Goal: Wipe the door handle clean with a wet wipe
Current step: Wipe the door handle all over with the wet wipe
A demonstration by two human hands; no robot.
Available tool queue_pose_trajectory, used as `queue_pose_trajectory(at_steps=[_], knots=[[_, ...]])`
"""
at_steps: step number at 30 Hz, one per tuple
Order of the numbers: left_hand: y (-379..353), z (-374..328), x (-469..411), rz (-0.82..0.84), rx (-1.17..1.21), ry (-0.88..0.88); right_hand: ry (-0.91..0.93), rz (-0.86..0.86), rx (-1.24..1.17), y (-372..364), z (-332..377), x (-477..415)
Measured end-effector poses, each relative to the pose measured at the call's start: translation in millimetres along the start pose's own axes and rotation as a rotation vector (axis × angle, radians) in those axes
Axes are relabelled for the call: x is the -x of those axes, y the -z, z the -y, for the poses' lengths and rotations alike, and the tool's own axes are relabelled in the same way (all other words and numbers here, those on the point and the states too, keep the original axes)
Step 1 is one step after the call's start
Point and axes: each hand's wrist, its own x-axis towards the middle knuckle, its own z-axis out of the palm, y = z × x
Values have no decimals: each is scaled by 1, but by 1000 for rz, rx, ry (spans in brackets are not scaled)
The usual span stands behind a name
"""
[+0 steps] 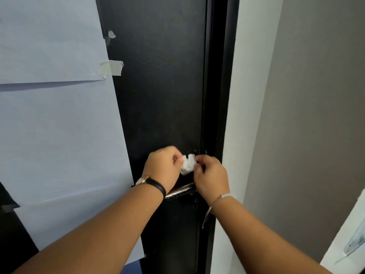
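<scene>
A crumpled white wet wipe [187,164] hangs between my two hands, in front of the black door [162,95]. My left hand [164,167] pinches its left side and my right hand [211,176] pinches its right side. The shiny metal door handle [180,191] runs level just below the hands, partly hidden by both wrists. The wipe is above the handle and does not touch it.
Large pale sheets of paper [57,125] are taped over the left part of the door. The black door frame [221,86] and a white and grey wall [286,115] lie to the right. I wear a black watch strap on the left wrist and a bracelet on the right.
</scene>
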Motion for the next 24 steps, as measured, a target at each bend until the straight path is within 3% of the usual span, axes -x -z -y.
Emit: queue_pose_trajectory(at_steps=[6,11,18,21,24], knots=[[6,-20,-9,115,111,-112,157,157,48,32,25,-24],[-3,-7,-3,170,-56,-141,279,26,366,27,-6,-22],[-18,6,6,184,-191,-178,139,37,148,-11,-49,14],[-19,6,6,167,-188,-177,119,172,198,-25,-57,23],[-18,6,7,165,-180,-176,160,62,182,-29,-61,19]])
